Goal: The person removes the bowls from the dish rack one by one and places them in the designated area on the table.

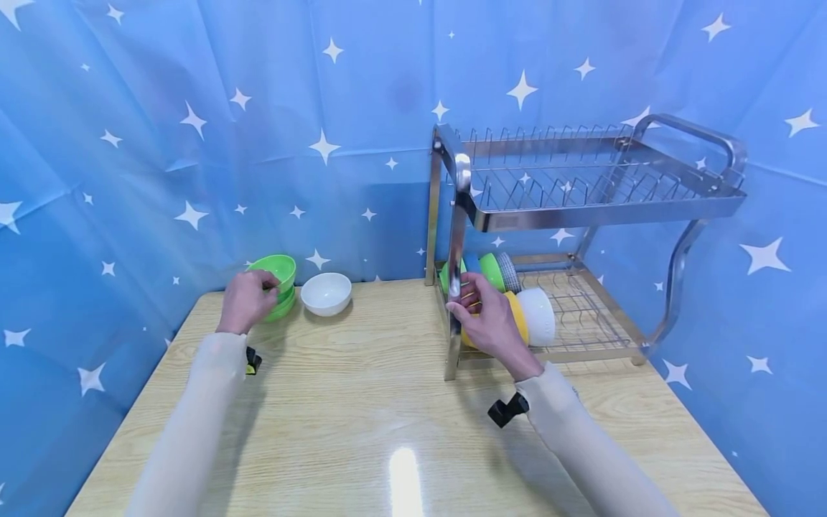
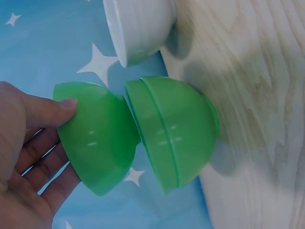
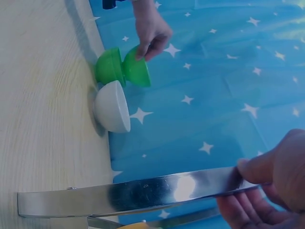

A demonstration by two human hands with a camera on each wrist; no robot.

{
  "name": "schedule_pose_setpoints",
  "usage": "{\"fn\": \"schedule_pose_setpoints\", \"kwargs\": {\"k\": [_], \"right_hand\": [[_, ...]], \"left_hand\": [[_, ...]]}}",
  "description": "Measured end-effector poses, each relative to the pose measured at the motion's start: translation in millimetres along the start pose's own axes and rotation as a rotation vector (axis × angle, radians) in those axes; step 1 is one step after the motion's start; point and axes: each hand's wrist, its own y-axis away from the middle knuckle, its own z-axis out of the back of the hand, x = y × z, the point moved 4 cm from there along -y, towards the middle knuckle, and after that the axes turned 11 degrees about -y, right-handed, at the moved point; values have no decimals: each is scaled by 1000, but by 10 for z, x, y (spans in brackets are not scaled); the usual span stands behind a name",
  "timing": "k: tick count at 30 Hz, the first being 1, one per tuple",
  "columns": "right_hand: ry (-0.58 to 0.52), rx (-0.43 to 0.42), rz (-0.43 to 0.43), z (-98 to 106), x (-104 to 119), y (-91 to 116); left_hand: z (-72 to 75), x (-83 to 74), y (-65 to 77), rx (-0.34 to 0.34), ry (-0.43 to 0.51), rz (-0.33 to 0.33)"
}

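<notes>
My left hand [image 1: 247, 301] pinches the rim of a green bowl [image 2: 97, 138], thumb on the outer wall and fingers at the inside. That bowl is tilted, its base close over a pair of nested green bowls [image 2: 178, 133] standing on the wooden table. Right beside them sits a white bowl [image 1: 326, 294]. On the other side, my right hand [image 1: 492, 319] grips the front left post [image 3: 143, 194] of a two-tier metal dish rack, thumb on one face and fingers curled behind it.
Inside the rack's lower tier lie a yellow bowl [image 1: 518, 319], a white ridged bowl [image 1: 538, 317], a green bowl [image 1: 492, 271] and a grey patterned one [image 1: 508, 273]. The upper tier [image 1: 607, 212] has wire dividers. A blue starred curtain [image 1: 388, 86] hangs behind the table [image 1: 362, 402].
</notes>
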Motion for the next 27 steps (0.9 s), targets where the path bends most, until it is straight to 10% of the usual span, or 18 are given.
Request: {"fn": "schedule_pose_setpoints", "kwargs": {"k": [27], "right_hand": [[-16, -11, 23, -27, -35, 22]], "left_hand": [[-211, 187, 143, 36, -4, 35]]}}
